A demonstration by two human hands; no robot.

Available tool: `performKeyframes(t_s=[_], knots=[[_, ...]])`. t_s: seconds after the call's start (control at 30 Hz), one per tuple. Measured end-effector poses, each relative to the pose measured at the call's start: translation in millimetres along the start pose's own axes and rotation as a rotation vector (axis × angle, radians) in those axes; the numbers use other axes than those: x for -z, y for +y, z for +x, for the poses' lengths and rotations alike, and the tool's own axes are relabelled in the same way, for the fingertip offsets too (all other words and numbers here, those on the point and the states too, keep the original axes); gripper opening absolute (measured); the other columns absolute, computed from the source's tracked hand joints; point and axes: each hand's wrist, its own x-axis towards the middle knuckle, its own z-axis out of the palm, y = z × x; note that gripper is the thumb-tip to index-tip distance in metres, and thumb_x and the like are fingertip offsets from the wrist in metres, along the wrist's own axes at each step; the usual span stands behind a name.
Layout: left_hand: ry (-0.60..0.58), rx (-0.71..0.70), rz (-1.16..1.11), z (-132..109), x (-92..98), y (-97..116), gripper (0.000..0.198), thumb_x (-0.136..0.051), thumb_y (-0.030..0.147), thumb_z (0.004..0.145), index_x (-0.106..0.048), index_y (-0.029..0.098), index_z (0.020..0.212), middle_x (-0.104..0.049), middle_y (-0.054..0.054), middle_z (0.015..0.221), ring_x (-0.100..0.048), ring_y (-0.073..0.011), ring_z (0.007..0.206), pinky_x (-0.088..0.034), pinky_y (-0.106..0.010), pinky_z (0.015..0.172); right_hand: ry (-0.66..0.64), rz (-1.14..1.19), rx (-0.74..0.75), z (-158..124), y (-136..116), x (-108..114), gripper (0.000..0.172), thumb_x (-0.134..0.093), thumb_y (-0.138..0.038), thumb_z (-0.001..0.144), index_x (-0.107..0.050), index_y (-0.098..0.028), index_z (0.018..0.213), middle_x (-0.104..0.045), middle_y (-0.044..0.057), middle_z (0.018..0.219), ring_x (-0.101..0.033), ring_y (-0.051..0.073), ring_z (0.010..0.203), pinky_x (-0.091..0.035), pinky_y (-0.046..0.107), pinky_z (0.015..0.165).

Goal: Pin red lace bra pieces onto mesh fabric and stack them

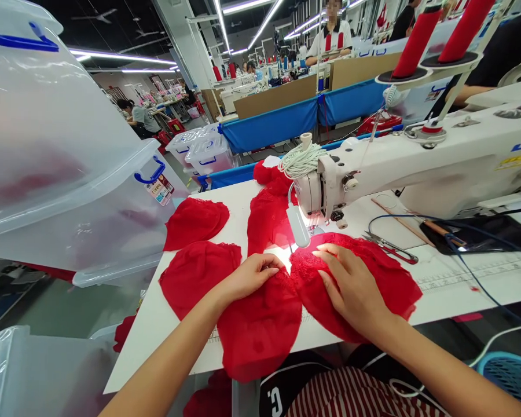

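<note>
At the front of the sewing machine, my left hand [257,277] has its thumb and fingers pinched together at the upper edge of a red lace fabric piece [260,336], which hangs over the table's front edge. My right hand [353,286] rests on another red fabric piece [386,275] with lace, its fingers spread and the thumb apart. That piece reaches up to the lit needle area of the white sewing machine [315,191]. The two pieces meet between my hands. A small lamp [298,226] hangs in front of the needle.
Two red fabric pieces lie at left, one the upper piece [200,220]. More red fabric [264,214] lies behind the lamp. Scissors [393,249], a dark tablet [481,234] and a blue cable [464,266] are at right. Clear plastic bins [113,214] stand left of the table.
</note>
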Motion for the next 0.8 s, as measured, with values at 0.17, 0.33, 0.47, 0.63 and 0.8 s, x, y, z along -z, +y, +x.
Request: performKeyframes(t_s=[0.17, 0.33, 0.47, 0.63, 0.8], knots=[[0.005, 0.019, -0.007, 0, -0.8, -1, 0.021, -0.047, 0.03, 0.079, -0.062, 0.016, 0.084, -0.06, -0.003, 0.081, -0.051, -0.0171, 0.076, -0.038, -0.028, 0.07, -0.108, 0.048, 0.215, -21, -10, 1, 0.026, -0.04, -0.009, 0.091, -0.06, -0.017, 0.105, -0.066, 0.01, 0.097, -0.064, 0.019, 0.087, -0.054, 0.029, 0.073], [0.046, 0.042, -0.01, 2, -1.7, 1, 0.016, -0.051, 0.029, 0.077, -0.059, 0.016, 0.076, -0.054, 0.0, 0.071, -0.047, -0.0148, 0.068, -0.034, -0.027, 0.063, -0.324, -0.124, 0.126, -31, -9, -2, 0.021, -0.04, -0.016, 0.093, -0.06, -0.018, 0.097, -0.062, 0.008, 0.088, -0.062, 0.017, 0.074, -0.05, 0.026, 0.059], [0.024, 0.036, -0.005, 3, -1.8, 1, 0.015, -0.053, 0.029, 0.076, -0.057, 0.016, 0.069, -0.053, 0.001, 0.069, -0.046, -0.0138, 0.066, -0.033, -0.027, 0.062, -0.365, -0.174, 0.081, -29, -9, -6, 0.011, -0.049, -0.025, 0.091, -0.058, -0.019, 0.09, -0.059, 0.004, 0.084, -0.061, 0.017, 0.069, -0.044, 0.025, 0.054], [0.035, 0.046, 0.015, 3, -2.4, -4, 0.012, -0.055, 0.026, 0.076, -0.061, 0.017, 0.08, -0.048, 0.003, 0.065, -0.043, -0.0133, 0.063, -0.03, -0.026, 0.058, -0.372, -0.206, 0.033, -28, -11, -8, 0.016, -0.041, -0.021, 0.092, -0.053, -0.02, 0.081, -0.057, 0.002, 0.078, -0.059, 0.017, 0.065, -0.036, 0.026, 0.05], [0.0, 0.042, -0.066, 1, -0.7, 2, 0.016, -0.056, 0.026, 0.077, -0.066, 0.017, 0.086, -0.05, 0.003, 0.063, -0.044, -0.0134, 0.062, -0.032, -0.026, 0.059, -0.385, 0.143, -0.182, -26, -7, -2, 0.016, -0.038, -0.024, 0.092, -0.049, -0.021, 0.08, -0.056, 0.0, 0.07, -0.053, 0.014, 0.059, -0.038, 0.026, 0.053]])
